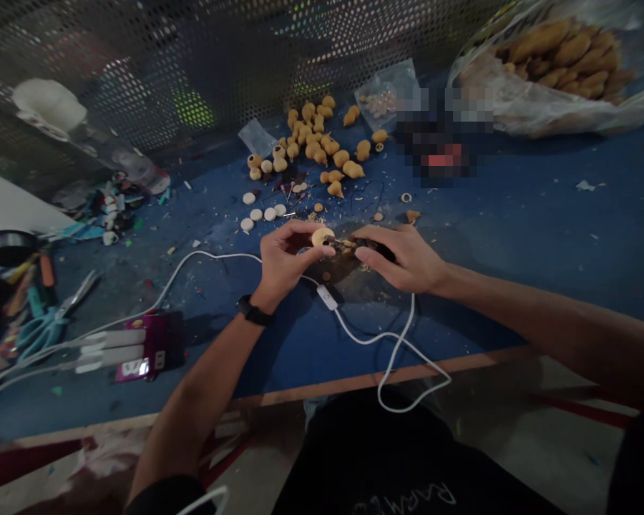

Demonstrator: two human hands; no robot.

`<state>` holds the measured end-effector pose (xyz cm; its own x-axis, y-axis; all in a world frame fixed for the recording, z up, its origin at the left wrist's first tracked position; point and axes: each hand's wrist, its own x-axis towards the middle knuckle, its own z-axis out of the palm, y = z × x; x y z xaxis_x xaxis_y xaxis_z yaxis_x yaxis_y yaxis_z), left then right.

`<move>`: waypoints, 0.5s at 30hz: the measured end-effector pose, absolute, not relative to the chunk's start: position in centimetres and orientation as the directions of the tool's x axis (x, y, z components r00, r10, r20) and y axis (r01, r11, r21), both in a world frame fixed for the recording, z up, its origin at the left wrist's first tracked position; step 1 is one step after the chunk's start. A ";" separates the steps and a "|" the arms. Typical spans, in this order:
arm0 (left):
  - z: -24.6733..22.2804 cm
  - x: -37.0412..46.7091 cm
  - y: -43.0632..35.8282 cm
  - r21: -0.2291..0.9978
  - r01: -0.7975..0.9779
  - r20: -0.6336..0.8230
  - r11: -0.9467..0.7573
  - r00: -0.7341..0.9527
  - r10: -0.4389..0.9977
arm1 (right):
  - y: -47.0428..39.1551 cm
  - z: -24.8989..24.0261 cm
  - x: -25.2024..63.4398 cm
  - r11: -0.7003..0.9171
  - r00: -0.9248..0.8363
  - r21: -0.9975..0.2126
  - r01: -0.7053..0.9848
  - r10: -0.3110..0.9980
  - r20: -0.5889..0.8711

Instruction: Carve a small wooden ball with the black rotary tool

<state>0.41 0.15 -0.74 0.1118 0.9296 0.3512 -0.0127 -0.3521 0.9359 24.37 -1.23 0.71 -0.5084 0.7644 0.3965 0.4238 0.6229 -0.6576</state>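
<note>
My left hand (284,259) pinches a small round pale wooden piece (322,236) between thumb and fingers above the blue table (515,236). My right hand (402,256) closes over a small dark tool (357,245) whose tip meets the piece. A white cable (365,337) with an inline switch runs under both hands and loops off the table's front edge. Beyond the hands lie several tan gourd-shaped pieces (322,146) and pale round discs (262,213).
A clear bag of tan pieces (558,64) sits at the far right. A small plastic bag (383,100) lies by a perforated metal wall (193,64). Scissors (51,322), a magenta pack (139,350) and assorted clutter fill the left side. Shavings dot the table.
</note>
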 end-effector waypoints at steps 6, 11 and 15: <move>-0.8 0.4 0.2 0.942 -0.002 0.335 -0.337 0.093 0.937 | -1.3 0.6 24.3 0.618 -0.503 -0.659 0.429 0.769 0.394; -0.9 0.2 0.2 0.946 0.015 0.321 -0.324 0.089 0.943 | -1.3 0.7 24.3 0.609 -0.494 -0.667 0.430 0.777 0.391; -0.8 0.3 0.1 0.943 0.019 0.331 -0.334 0.086 0.940 | -1.4 0.8 24.3 0.603 -0.499 -0.681 0.415 0.777 0.384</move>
